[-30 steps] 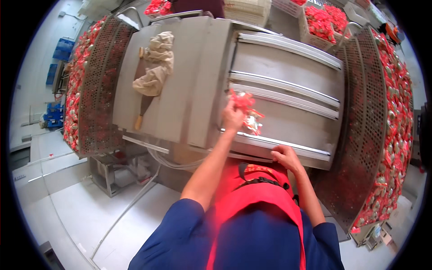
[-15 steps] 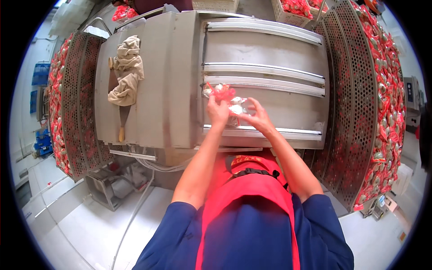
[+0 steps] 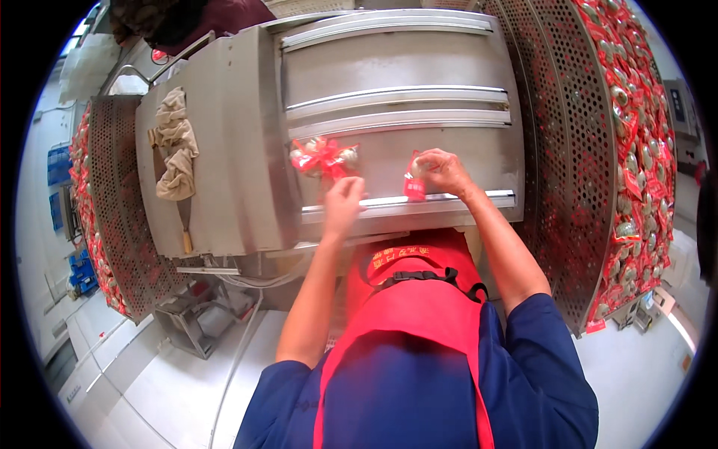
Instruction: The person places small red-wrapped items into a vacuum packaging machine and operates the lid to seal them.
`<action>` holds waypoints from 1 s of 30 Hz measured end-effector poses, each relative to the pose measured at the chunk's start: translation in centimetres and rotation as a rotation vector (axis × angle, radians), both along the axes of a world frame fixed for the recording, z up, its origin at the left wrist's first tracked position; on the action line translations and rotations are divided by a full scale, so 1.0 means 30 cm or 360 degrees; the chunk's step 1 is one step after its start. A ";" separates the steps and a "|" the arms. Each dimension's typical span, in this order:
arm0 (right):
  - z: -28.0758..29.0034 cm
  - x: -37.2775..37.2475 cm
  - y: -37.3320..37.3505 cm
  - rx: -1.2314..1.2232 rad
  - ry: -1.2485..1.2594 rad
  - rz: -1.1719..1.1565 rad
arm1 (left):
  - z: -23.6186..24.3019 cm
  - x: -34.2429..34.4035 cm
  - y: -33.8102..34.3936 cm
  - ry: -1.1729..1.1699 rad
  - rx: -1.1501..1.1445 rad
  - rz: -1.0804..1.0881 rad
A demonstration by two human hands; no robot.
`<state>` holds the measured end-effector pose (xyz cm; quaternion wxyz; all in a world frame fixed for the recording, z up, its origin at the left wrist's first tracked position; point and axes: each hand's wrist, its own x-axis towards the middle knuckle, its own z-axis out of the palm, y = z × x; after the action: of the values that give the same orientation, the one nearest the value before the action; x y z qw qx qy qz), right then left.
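Between the thumb and fingers of my right hand (image 3: 446,171) is a small packet (image 3: 415,184), clear with red print and a pale round item inside. It hangs just above the near metal rail of the steel worktop. My left hand (image 3: 345,200) is smeared by motion, so its grip does not show. Just beyond it lies a cluster of red and clear packets (image 3: 324,155) with pale, egg-like items inside. The packets rest on the worktop's bare steel, between the rails.
Metal rails (image 3: 404,96) cross the steel worktop (image 3: 396,63). On its left part lie a crumpled beige cloth (image 3: 177,142) and a flat blade with a wooden handle (image 3: 186,224). Perforated metal trays (image 3: 142,194) full of red packets flank both sides. A person (image 3: 217,19) is across the worktop.
My hands have moved apart, the left toward me off the red cluster, the right with a packet pinched in it. The whole view has shifted, and a person has come into sight at the top.
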<state>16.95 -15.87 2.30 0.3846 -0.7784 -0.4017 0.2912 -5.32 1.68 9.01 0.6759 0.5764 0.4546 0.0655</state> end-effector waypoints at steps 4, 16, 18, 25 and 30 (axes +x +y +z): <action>0.079 0.044 -0.112 0.0115 -0.0137 -0.0089 | -0.216 0.137 -0.126 0.0057 0.0287 -0.0334; 0.036 -0.132 -0.171 -0.0282 0.1551 -0.1053 | -0.263 0.311 -0.181 0.0519 -0.0275 -0.0602; 0.013 -0.128 -0.186 -0.0329 0.1813 -0.1152 | -0.253 0.305 -0.171 0.0529 -0.0391 -0.0590; 0.019 -0.051 -0.238 -0.0442 0.2053 -0.0978 | -0.180 0.309 -0.155 0.0639 -0.0563 -0.0926; -0.019 0.080 -0.312 -0.0458 0.0822 -0.0540 | -0.207 0.362 -0.204 0.0413 -0.0335 -0.0833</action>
<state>19.36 -25.22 1.72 0.4027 -0.7810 -0.1105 0.4643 5.55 -4.45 2.80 0.6622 0.6041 0.3775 -0.2324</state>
